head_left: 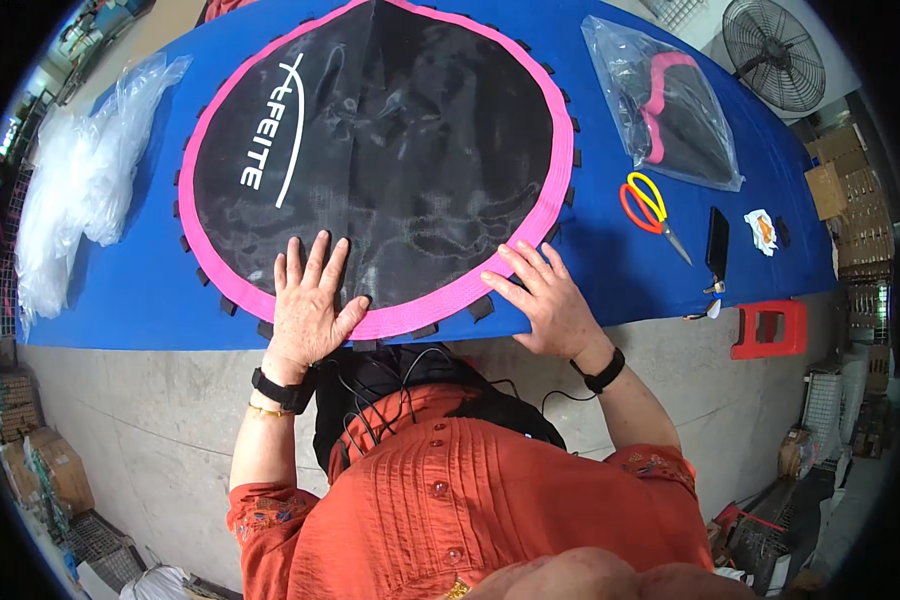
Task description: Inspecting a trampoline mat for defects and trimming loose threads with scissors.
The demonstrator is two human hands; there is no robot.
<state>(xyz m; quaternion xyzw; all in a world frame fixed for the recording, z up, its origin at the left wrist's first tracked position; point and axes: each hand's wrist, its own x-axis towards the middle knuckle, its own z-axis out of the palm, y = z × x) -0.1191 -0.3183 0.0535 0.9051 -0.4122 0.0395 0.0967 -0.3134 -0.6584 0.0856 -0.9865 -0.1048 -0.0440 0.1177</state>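
1. Round black trampoline mat with pink rim is laid flat on the blue surface.
2. Left hand is pressed flat on the near rim, fingers spread.
3. Right hand is laid flat on the rim edge, fingers apart, nothing gripped.

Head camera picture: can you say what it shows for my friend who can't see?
A person's left hand and right hand press flat on a round black mat with a pink rim on a blue table. Scissors lie to the right.

Round mat on table; scissors to its right
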